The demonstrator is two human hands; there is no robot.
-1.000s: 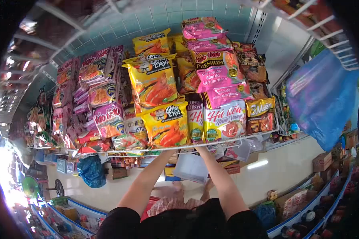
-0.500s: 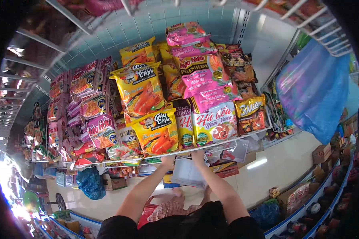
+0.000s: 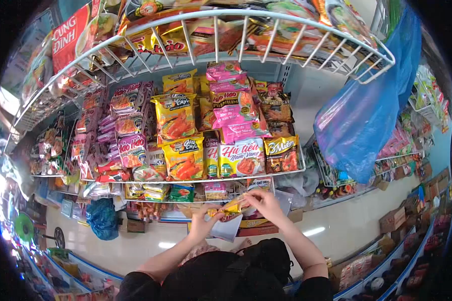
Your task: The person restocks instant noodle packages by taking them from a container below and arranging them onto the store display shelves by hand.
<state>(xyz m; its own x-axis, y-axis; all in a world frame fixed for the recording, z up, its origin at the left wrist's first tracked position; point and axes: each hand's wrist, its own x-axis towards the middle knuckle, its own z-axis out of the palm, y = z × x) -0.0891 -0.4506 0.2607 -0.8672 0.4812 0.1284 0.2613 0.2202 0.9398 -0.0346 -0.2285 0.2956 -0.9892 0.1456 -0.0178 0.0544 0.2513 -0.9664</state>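
A small yellow packet (image 3: 231, 209) is between my two hands, below the front edge of the noodle shelf. My left hand (image 3: 205, 218) has its fingers closed on the packet's left end. The fingers of my right hand (image 3: 263, 204) pinch at its upper right side. Above them, a white wire shelf (image 3: 186, 181) bears upright noodle packs: a yellow pack (image 3: 184, 159), a white pack (image 3: 242, 158) and a brown and yellow pack (image 3: 282, 154). Under my hands is a pale box or tray (image 3: 225, 228), partly hidden.
An upper wire basket (image 3: 216, 37) with noodle packs juts out overhead. A blue plastic bag (image 3: 364, 118) hangs at the right. Another blue bag (image 3: 102, 219) hangs lower left. Cardboard boxes (image 3: 392, 219) stand on the floor at the right.
My hands, earlier hidden under the shelf's front edge, are now out in view with the yellow packet. The view has shifted, so the upper basket and a lower shelf show more.
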